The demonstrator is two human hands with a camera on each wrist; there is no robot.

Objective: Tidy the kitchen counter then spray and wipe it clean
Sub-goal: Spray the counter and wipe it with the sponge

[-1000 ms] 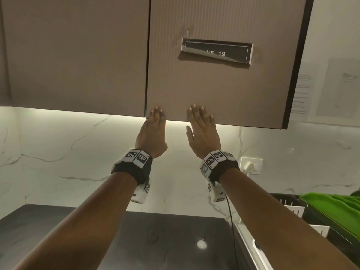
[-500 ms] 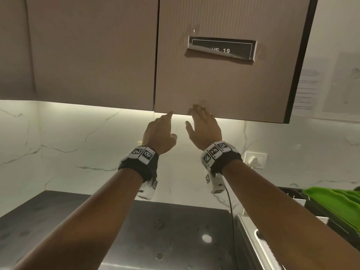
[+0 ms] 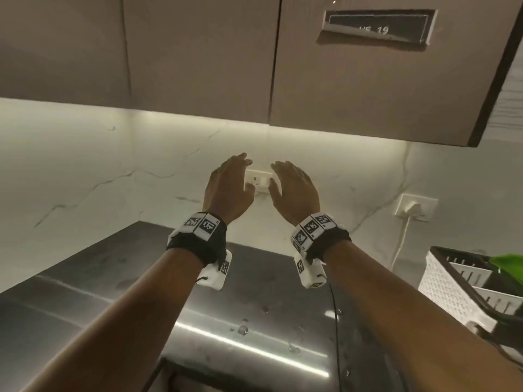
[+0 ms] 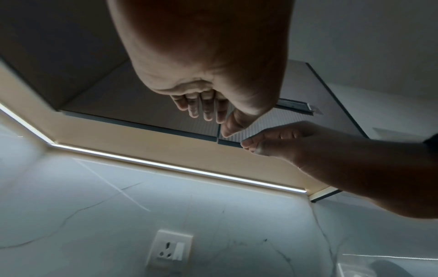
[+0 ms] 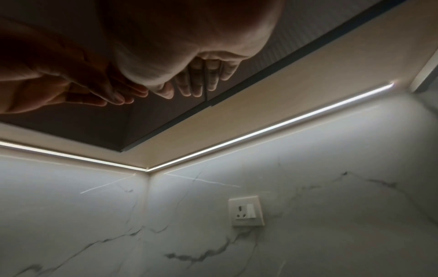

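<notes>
Both hands empty, fingers loose, raised side by side below the closed wall cabinets [image 3: 368,89]: left hand [image 3: 227,190], then right hand [image 3: 297,193], touching nothing. Counter [image 3: 113,278] sits below them, wet with droplets; dish rack [image 3: 452,284] at far right. No spray bottle or cloth in view. Tidying looks done; next, fetch both.

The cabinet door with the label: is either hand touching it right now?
Apart. The head view shows left hand and right hand below the cabinet door, wall between.
</notes>
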